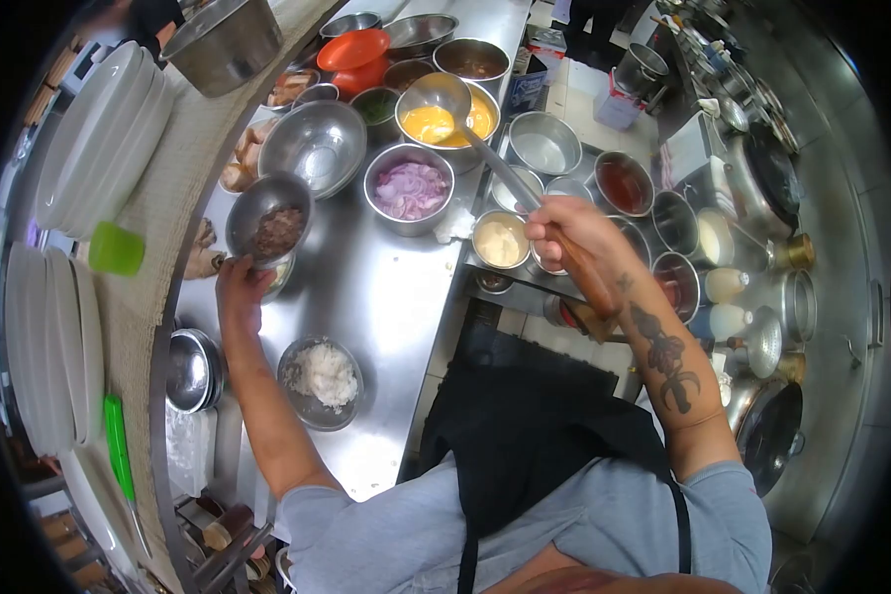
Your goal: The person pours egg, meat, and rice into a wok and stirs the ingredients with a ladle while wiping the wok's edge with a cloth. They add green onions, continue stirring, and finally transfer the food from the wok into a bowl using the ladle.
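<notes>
My left hand (243, 294) grips the lower rim of a metal bowl (243, 216), tilted with brown minced or chopped meat (278, 234) in it. In my right hand (576, 236) is the wooden handle of a long ladle (503, 170). Its cup lies over a pot of yellow liquid egg (482, 114), with some egg in the cup. Sliced purple onions (410, 192) fill a metal bowl just below that pot. White rice (327, 376) sits in a bowl on the steel counter, below my left hand.
A larger metal bowl (312, 148) stands behind the meat bowl, near orange bowls (353, 51). Several sauce pots, including a red one (624, 184), line the right side. Stacked white plates (104, 139) and a green-handled knife (119, 450) lie on the left shelf.
</notes>
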`<state>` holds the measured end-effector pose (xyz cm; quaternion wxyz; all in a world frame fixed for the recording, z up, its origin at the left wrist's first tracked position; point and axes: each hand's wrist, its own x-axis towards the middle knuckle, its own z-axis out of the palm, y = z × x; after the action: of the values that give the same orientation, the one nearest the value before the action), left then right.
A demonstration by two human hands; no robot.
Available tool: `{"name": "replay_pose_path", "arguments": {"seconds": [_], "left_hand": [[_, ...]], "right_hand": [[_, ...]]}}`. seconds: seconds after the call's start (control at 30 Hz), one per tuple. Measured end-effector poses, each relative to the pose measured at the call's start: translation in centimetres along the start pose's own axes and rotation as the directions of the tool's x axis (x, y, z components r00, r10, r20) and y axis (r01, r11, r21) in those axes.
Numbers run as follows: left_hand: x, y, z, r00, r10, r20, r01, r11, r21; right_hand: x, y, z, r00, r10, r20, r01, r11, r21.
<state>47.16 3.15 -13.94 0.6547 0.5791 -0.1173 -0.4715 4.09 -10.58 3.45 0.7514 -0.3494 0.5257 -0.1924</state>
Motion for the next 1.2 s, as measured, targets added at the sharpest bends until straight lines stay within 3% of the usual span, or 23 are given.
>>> {"name": "replay_pose_path", "arguments": {"seconds": [0.07,0.2,0.4,0.5,0.63,0.87,1.2], "left_hand": [[-0.4,0.2,2.1,0.996,-0.021,0.087,0.025,0.999,-0.046],[0.0,-0.1,6.1,0.994,-0.069,0.084,0.073,0.996,-0.043],[1.5,-0.8,11.6,0.996,-0.021,0.085,0.027,0.997,-0.073],[2.8,-1.5,13.3,0.997,0.006,0.082,-0.001,0.998,-0.056],[5.1,-3.2,15.6,1.0,-0.003,0.029,0.003,1.0,-0.014],[4.6,-4.9,21.4,0.998,0.032,0.059,-0.025,0.992,-0.125],[2.9,-4.4,33.0,0.971,0.04,0.237,0.022,0.966,-0.256]], "right_hand": [[-0.3,-0.4,-0.1,0.999,0.027,0.041,-0.03,0.997,0.068],[-0.7,-0.8,-0.3,0.992,0.079,0.098,-0.102,0.962,0.253],[-0.2,-0.8,-1.4,0.954,0.012,0.298,-0.157,0.87,0.467],[-0.3,-1.2,-2.0,0.891,-0.038,0.452,-0.228,0.823,0.52],[-1.3,-2.5,-1.4,0.884,-0.072,0.462,-0.226,0.799,0.557],[-3.7,-5.0,-0.7,0.847,-0.187,0.498,-0.148,0.816,0.558],[-8.5,-3.7,-2.1,0.841,-0.251,0.479,-0.127,0.77,0.626]]}}
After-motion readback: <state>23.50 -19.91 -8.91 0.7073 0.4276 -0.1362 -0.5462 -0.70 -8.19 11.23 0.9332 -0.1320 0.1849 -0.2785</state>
